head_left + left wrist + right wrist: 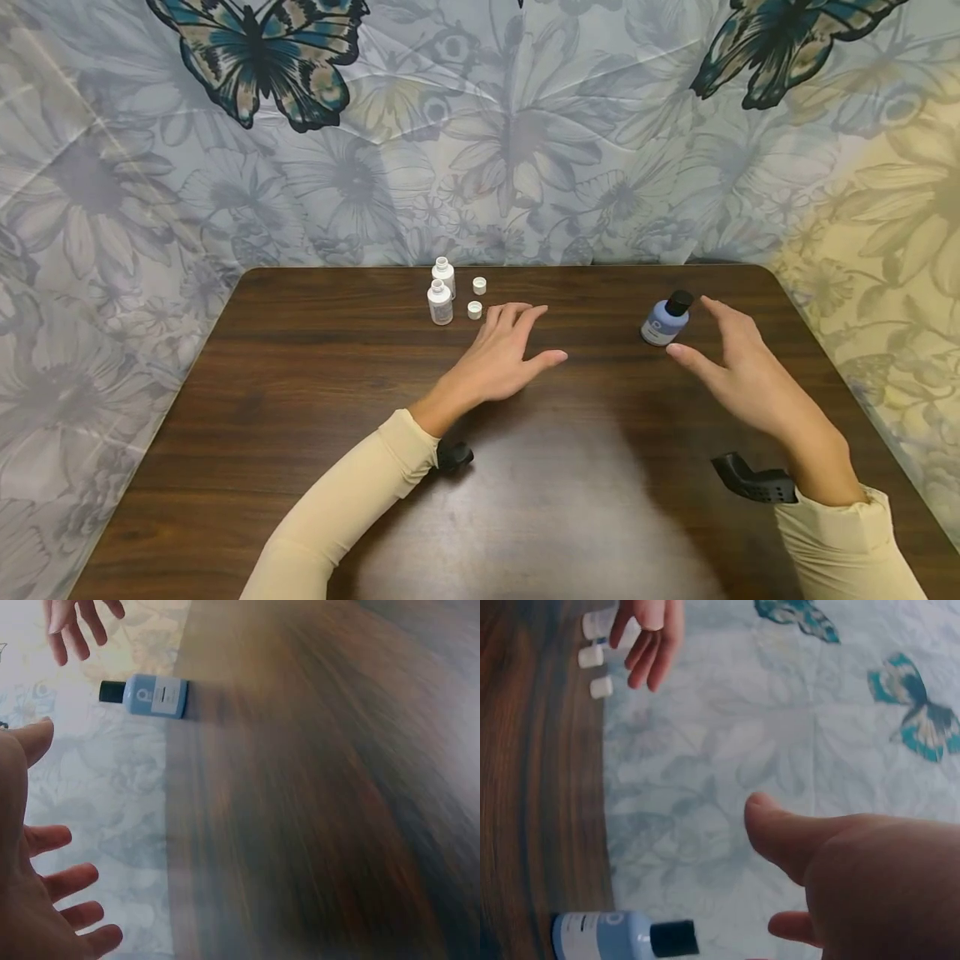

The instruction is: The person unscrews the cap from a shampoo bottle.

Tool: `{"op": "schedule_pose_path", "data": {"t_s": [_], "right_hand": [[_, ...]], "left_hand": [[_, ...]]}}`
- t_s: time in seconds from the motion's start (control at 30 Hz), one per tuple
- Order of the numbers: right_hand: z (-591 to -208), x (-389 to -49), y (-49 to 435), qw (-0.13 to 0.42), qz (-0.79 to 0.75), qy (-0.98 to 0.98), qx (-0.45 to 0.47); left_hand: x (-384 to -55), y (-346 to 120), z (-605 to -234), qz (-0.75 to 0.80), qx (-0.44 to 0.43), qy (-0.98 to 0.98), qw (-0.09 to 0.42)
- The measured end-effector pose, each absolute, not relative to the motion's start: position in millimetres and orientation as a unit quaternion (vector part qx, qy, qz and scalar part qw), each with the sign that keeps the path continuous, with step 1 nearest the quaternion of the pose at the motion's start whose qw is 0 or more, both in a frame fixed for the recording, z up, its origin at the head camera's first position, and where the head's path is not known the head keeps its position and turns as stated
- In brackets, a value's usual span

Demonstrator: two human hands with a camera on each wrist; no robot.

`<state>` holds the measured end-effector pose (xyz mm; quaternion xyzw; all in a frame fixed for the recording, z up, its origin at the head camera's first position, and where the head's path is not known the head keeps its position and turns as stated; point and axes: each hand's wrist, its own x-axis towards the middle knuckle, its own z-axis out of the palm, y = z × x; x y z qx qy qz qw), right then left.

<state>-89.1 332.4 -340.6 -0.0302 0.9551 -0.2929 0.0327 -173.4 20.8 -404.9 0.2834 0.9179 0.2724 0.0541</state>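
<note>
A blue bottle with a black cap (664,320) stands upright toward the right of the table. My right hand (738,367) is just beside it, thumb and fingers spread apart; in the right wrist view a gap shows between the thumb and the bottle (604,935). Over the middle of the table my left hand (501,354) hovers with fingers extended, holding nothing. Left of that hand stand two small white bottles without caps, the nearer bottle (440,303) in front of the farther bottle (445,273). Two white caps, a near cap (475,310) and a far cap (479,286), lie beside them.
The dark wooden table (300,417) has its back edge close to a hanging cloth (517,150) with flowers and butterflies. Each wrist carries a black camera mount, such as the right mount (753,482).
</note>
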Motion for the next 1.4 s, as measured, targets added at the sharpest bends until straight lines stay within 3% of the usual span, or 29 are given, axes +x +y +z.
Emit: {"op": "schedule_pose_path", "data": {"t_s": [0.23,0.73,1.0,1.4], "right_hand": [[-343.3,-98.2,350.0,0.012,-0.303,0.953,-0.009],[-362.2,-124.5,372.2,-0.052,-0.306,0.950,0.035],[-374.7,-142.3,363.2,-0.098,-0.329,0.938,0.041],[-370.4,-155.7,359.7,-0.105,-0.320,0.941,0.036]], "left_hand": [[-180.4,58.6,-401.5,0.305,0.300,0.902,0.059],[-196.4,132.6,-404.5,0.346,0.316,0.874,0.129],[-204.6,153.2,-423.8,0.399,0.272,0.867,0.126],[-206.9,187.1,-429.6,0.381,0.254,0.884,0.095]]}}
